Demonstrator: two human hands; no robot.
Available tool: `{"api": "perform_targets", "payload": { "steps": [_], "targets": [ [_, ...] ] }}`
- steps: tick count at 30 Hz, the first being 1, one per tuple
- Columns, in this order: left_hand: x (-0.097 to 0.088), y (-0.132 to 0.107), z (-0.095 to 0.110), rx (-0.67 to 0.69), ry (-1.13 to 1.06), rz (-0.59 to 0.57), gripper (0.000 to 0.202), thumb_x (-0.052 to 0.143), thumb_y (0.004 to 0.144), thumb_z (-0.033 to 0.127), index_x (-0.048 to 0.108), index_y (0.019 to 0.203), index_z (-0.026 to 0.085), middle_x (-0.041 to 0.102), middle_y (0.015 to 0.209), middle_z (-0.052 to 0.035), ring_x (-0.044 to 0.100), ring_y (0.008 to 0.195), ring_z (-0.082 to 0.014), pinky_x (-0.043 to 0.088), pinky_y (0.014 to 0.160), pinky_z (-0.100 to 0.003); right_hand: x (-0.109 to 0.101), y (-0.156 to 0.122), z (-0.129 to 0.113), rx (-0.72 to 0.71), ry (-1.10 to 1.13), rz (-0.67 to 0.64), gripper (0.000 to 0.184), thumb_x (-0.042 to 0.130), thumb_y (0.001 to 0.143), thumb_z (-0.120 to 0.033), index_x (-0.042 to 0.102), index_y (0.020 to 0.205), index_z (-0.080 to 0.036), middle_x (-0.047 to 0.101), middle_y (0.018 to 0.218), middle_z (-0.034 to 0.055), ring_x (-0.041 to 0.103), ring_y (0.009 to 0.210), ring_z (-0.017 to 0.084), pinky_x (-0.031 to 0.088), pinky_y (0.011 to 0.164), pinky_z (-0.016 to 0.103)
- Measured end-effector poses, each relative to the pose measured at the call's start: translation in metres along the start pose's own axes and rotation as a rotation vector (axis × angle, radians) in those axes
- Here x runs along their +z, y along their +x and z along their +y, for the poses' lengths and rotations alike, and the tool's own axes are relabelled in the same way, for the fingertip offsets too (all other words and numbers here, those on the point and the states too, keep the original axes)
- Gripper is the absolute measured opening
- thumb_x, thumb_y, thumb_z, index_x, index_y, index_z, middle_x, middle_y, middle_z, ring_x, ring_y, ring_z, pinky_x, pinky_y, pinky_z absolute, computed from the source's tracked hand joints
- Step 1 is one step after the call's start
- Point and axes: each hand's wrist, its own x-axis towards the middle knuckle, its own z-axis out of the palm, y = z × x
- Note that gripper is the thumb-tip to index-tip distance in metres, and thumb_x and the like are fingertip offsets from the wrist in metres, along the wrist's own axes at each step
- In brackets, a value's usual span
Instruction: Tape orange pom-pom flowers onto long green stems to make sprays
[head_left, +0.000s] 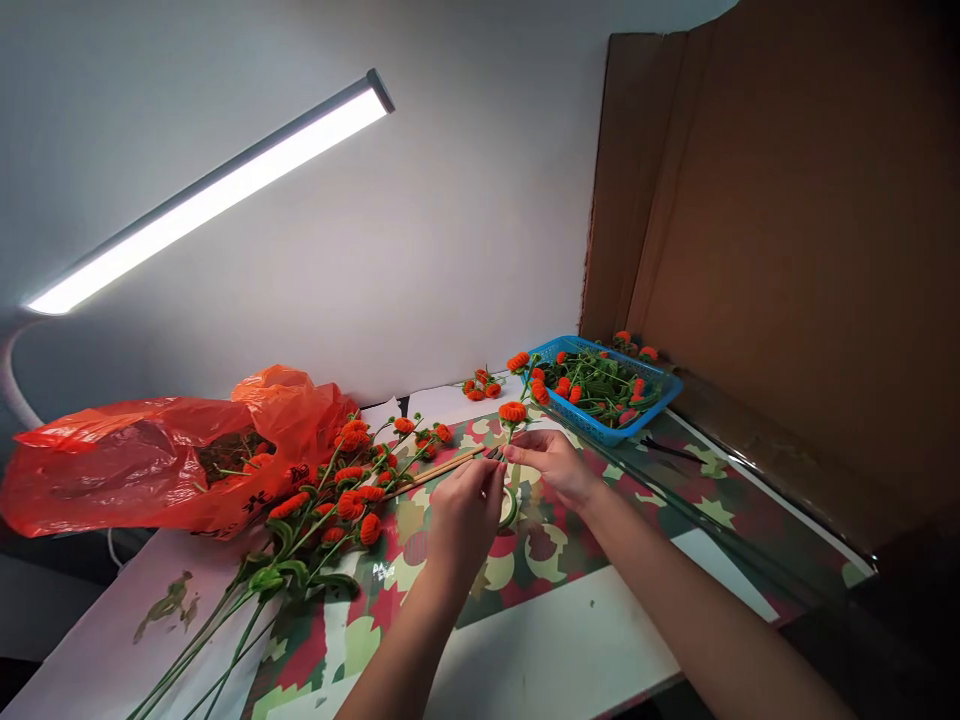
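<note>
My left hand point(466, 508) and my right hand point(551, 462) meet over the middle of the patterned table point(540, 560). Both are closed in a pinch on a small orange flower point(513, 412) with a green stem, whose head stands just above my right fingers. A thin wooden stick point(435, 470) lies on the table and runs leftward from my left fingertips, and a ring of green tape point(511, 510) sits under my left hand. To the left lies a bundle of orange flowers on long green stems point(330, 500).
An orange plastic bag point(165, 460) with more flowers lies at the left. A blue basket point(645, 410) of orange flowers stands at the back right, loose flowers point(480, 385) beside it. Brown cardboard point(780, 230) walls the right side. A lit lamp bar point(217, 190) hangs overhead.
</note>
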Motion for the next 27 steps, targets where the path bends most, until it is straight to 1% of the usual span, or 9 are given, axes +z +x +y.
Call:
{"api": "perform_targets", "payload": {
  "steps": [3, 7, 10, 12, 16, 19, 22, 24, 27],
  "targets": [
    [0.0, 0.001, -0.005, -0.219, -0.261, -0.116, 0.019, 0.069, 0.069, 0.034, 0.065, 0.063, 0.017, 0.055, 0.052, -0.0004, 0.047, 0.046, -0.0105, 0.036, 0.047, -0.02, 0.001, -0.002, 0.001, 0.019, 0.068, -0.039, 0.021, 0.083, 0.051, -0.031, 0.07, 0.062, -0.018, 0.067, 0.065, -0.0002, 0.058, 0.067, 0.013, 0.043, 0.076, 0.032],
    [0.004, 0.001, -0.015, -0.54, -0.766, -0.248, 0.03, 0.077, 0.059, 0.038, 0.06, 0.064, 0.014, 0.049, 0.05, 0.0039, 0.04, 0.04, -0.0032, 0.031, 0.04, -0.014, 0.001, -0.003, 0.009, 0.011, 0.127, -0.172, 0.019, 0.079, 0.059, -0.035, 0.071, 0.065, -0.019, 0.065, 0.069, -0.0009, 0.056, 0.069, 0.013, 0.041, 0.074, 0.03],
    [0.01, -0.001, -0.019, -0.655, -0.928, -0.25, 0.035, 0.082, 0.053, 0.036, 0.058, 0.065, 0.013, 0.047, 0.05, 0.0057, 0.036, 0.04, 0.0, 0.029, 0.039, -0.01, 0.0, -0.004, 0.012, -0.005, 0.113, -0.231, 0.018, 0.076, 0.064, -0.036, 0.072, 0.069, -0.019, 0.062, 0.072, -0.0012, 0.054, 0.073, 0.012, 0.04, 0.073, 0.028],
    [0.013, -0.003, -0.021, -0.64, -0.907, -0.248, 0.035, 0.081, 0.054, 0.038, 0.058, 0.065, 0.013, 0.048, 0.052, 0.0048, 0.04, 0.042, -0.001, 0.033, 0.041, -0.01, -0.001, -0.004, 0.013, 0.019, 0.112, -0.235, 0.02, 0.075, 0.065, -0.038, 0.072, 0.072, -0.019, 0.061, 0.073, -0.0007, 0.054, 0.073, 0.012, 0.04, 0.072, 0.028],
    [0.007, 0.001, -0.02, -0.288, -0.438, -0.168, 0.031, 0.067, 0.071, 0.043, 0.06, 0.069, 0.013, 0.056, 0.06, -0.0006, 0.052, 0.054, -0.0087, 0.046, 0.054, -0.02, -0.003, -0.002, 0.01, 0.034, 0.089, -0.239, 0.022, 0.076, 0.063, -0.039, 0.07, 0.071, -0.018, 0.06, 0.074, -0.0001, 0.053, 0.075, 0.013, 0.039, 0.074, 0.029],
    [-0.006, 0.011, -0.016, 0.115, -0.018, 0.049, 0.03, 0.062, 0.078, 0.034, 0.06, 0.104, 0.018, 0.062, 0.098, -0.0077, 0.06, 0.085, -0.017, 0.051, 0.074, -0.03, -0.002, -0.001, 0.008, 0.012, -0.027, -0.292, 0.024, 0.074, 0.065, -0.039, 0.069, 0.069, -0.016, 0.058, 0.074, 0.0005, 0.052, 0.078, 0.014, 0.037, 0.078, 0.029],
    [-0.016, 0.023, -0.013, 0.438, 0.239, 0.026, 0.032, 0.057, 0.082, 0.023, 0.057, 0.114, 0.024, 0.056, 0.12, -0.0082, 0.055, 0.107, -0.0207, 0.048, 0.088, -0.037, -0.001, -0.002, 0.006, -0.013, -0.111, -0.32, 0.027, 0.073, 0.066, -0.041, 0.067, 0.068, -0.015, 0.059, 0.076, 0.0014, 0.052, 0.079, 0.015, 0.036, 0.078, 0.03],
    [-0.019, 0.027, -0.013, 0.547, 0.321, -0.021, 0.024, 0.052, 0.085, 0.019, 0.061, 0.106, 0.024, 0.06, 0.112, -0.0068, 0.057, 0.103, -0.0196, 0.049, 0.087, -0.036, 0.001, -0.004, 0.005, -0.023, -0.122, -0.327, 0.027, 0.073, 0.066, -0.041, 0.065, 0.067, -0.015, 0.058, 0.076, 0.0011, 0.051, 0.078, 0.015, 0.036, 0.078, 0.03],
    [-0.018, 0.026, -0.017, 0.557, 0.335, 0.001, 0.02, 0.051, 0.085, 0.018, 0.061, 0.102, 0.023, 0.062, 0.102, -0.0058, 0.061, 0.091, -0.0167, 0.054, 0.076, -0.031, 0.001, -0.005, 0.005, -0.032, -0.111, -0.328, 0.027, 0.073, 0.067, -0.041, 0.062, 0.064, -0.016, 0.055, 0.073, -0.0004, 0.05, 0.077, 0.014, 0.035, 0.077, 0.03]
  ]
}}
